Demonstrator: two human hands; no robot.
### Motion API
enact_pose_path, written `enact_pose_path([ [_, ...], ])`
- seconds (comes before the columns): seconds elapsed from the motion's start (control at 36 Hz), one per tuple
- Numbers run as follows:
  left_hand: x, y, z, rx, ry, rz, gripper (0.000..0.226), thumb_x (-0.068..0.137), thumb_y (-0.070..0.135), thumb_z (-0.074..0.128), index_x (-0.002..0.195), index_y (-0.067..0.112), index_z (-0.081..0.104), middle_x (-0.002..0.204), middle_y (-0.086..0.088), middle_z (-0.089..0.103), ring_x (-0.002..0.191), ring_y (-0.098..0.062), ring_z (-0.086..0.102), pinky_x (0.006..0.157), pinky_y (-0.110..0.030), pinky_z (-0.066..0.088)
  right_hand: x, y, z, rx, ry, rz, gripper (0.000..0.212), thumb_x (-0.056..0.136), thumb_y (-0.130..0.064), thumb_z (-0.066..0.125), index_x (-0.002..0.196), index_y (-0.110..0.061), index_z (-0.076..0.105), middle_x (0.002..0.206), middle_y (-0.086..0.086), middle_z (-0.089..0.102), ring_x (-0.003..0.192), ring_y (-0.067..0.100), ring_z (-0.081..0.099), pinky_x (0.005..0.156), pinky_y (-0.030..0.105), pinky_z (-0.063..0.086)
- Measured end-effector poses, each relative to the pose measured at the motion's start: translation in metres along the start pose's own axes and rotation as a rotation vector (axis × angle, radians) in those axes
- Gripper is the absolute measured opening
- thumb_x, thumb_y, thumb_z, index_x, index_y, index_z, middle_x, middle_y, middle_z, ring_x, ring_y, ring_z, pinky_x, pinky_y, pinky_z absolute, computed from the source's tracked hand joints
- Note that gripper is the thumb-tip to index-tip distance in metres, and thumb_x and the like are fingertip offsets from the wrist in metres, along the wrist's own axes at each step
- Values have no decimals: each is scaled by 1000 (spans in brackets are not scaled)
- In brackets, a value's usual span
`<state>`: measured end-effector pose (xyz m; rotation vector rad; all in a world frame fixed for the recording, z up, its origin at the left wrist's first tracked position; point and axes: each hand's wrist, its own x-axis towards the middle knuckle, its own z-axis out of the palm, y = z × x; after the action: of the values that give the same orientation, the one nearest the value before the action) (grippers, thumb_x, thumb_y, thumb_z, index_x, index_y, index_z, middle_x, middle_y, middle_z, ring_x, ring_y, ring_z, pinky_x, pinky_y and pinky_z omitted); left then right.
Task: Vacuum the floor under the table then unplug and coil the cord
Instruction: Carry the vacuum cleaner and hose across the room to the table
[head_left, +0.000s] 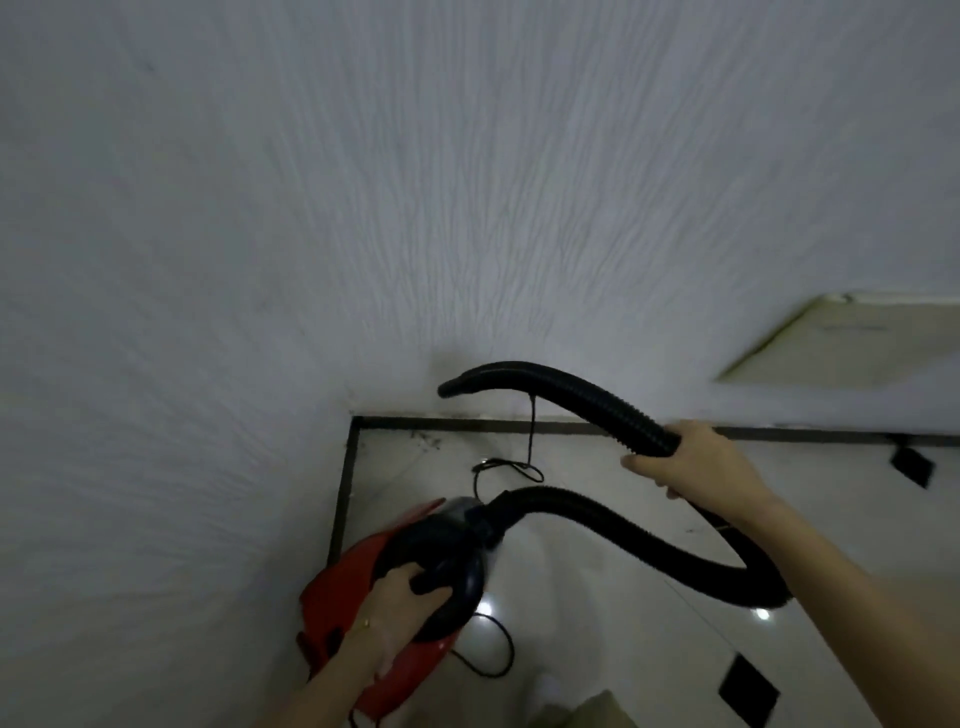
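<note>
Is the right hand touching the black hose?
Touching. The head view shows the right hand curled round the black hose near its free end.

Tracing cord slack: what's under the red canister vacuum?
Below the red canister vacuum, gripped by the left hand, a thin black cord loops on the glossy white tile floor. The body hides the floor directly beneath and where the cord joins it.

Textured white wall (363, 208) fills view; pale panel (857, 338) at right; dark strip (467, 422) along wall foot
</note>
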<state>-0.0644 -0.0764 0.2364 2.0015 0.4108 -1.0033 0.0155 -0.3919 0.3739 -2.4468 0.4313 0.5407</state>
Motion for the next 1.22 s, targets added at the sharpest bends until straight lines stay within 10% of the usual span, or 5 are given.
enact_pose_path([
  [0.47,-249,86,-40,108,85,136,41,82,44,65,114,18,60,104,-11,68,96,-28,62,76,-32,49,-311,17,-112,866,17,322,21,86,-18,68,91,-4,53,60,5,53,52,19,49,56,31,43],
  [1.22,-244,243,120,590,61,290,53,80,56,60,120,21,60,102,-6,70,93,-25,65,74,-32,50,-358,204,-190,910,615,371,19,85,-27,70,79,-13,59,61,9,56,52,21,53,55,32,47],
])
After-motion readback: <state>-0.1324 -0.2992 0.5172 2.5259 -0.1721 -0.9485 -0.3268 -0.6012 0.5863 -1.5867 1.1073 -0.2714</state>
